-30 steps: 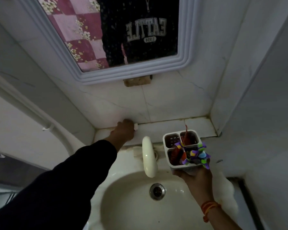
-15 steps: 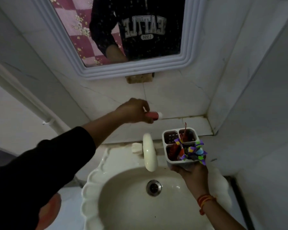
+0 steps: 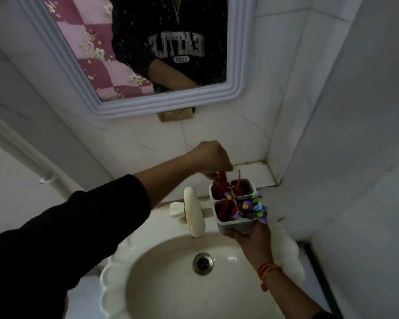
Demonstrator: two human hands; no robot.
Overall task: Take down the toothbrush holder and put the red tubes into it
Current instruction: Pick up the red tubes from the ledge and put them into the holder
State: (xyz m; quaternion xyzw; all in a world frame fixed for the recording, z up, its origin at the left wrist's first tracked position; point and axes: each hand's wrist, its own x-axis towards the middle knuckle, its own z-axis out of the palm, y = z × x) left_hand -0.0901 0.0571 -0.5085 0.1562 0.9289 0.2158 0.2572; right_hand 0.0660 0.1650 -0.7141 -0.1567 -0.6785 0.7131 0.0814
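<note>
Half a second ago the left hand (image 3: 213, 161) carried a red tube level above the ledge; now it has swung over and tipped the red tube (image 3: 219, 184) downward, fingertips pinched on its upper end, its lower end entering the far-left compartment of the toothbrush holder (image 3: 236, 223). The right hand (image 3: 251, 241) grips the holder from below, at about two o'clock from the drain (image 3: 202, 264) — above the sink (image 3: 115, 272). Other red tubes already stand inside, so this one looks nearly delivered — release comes next.

dim, bluish light | soft grain | wide-angle bend at edges | glare spots in basin (image 3: 247, 293)
</note>
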